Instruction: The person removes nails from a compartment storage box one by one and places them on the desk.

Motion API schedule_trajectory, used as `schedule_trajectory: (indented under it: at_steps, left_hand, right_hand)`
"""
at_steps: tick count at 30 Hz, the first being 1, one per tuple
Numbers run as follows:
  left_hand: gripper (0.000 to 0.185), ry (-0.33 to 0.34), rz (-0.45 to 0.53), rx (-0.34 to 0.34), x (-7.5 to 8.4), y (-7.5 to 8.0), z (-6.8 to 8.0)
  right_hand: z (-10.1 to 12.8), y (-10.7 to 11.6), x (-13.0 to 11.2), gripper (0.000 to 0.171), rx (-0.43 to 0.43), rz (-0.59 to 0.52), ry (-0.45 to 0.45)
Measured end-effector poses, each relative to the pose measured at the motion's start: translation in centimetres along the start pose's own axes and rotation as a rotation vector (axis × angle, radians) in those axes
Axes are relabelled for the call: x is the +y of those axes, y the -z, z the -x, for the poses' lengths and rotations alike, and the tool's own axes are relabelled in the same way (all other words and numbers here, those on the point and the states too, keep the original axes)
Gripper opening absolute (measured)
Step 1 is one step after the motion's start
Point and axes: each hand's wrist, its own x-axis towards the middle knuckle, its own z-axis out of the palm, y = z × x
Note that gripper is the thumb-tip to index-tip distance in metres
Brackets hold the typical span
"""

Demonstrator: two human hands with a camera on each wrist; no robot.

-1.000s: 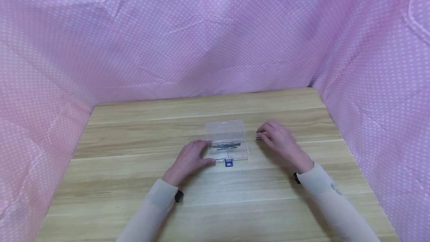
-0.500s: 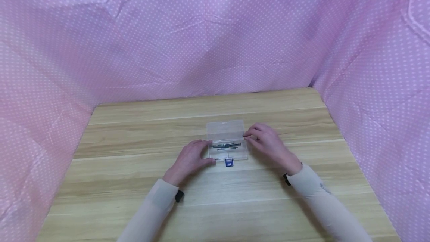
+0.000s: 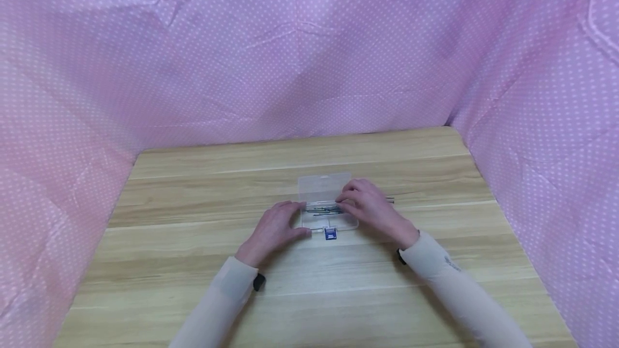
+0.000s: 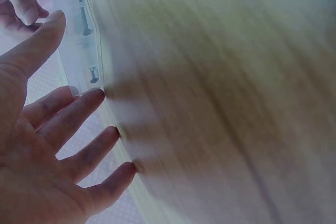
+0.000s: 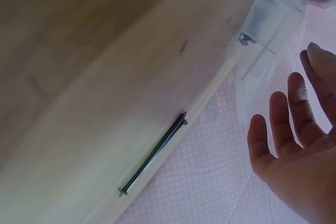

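Note:
A small clear plastic box (image 3: 323, 186) lies open on the wooden table (image 3: 193, 197), lid folded back, with several dark nails (image 3: 323, 210) in its tray and a blue latch (image 3: 330, 234) at the front. My left hand (image 3: 303, 219) rests with straight fingers against the box's left side, which shows in the left wrist view as the box (image 4: 79, 51) at the fingertips (image 4: 97, 94). My right hand (image 3: 344, 201) hovers over the tray's right part; in the right wrist view its fingers (image 5: 291, 108) are spread and hold nothing I can see. One nail (image 3: 389, 200) (image 5: 155, 153) lies on the table right of the box.
Pink dotted cloth (image 3: 309, 52) walls the table at the back and both sides. Bare wood surrounds the box in front and to the left and right.
My right hand has moved left from the table beside the box to above the tray. The nail on the table behind it now shows. The left hand has stayed put.

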Motion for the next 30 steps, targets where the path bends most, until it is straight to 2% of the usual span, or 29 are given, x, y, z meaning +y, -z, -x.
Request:
schedule_trajectory:
  at_steps: [15,30]
  left_hand:
    - [0.073,-0.017,0.008,0.005,-0.2,0.1,0.0]
    - [0.073,-0.003,0.010,0.000,-0.1,0.1,-0.1]
  right_hand:
    - [-1.3,-0.7,-0.2,0.009,-0.138,0.013,-0.026]
    - [-2.1,-0.8,-0.2,0.009,-0.192,0.092,-0.036]
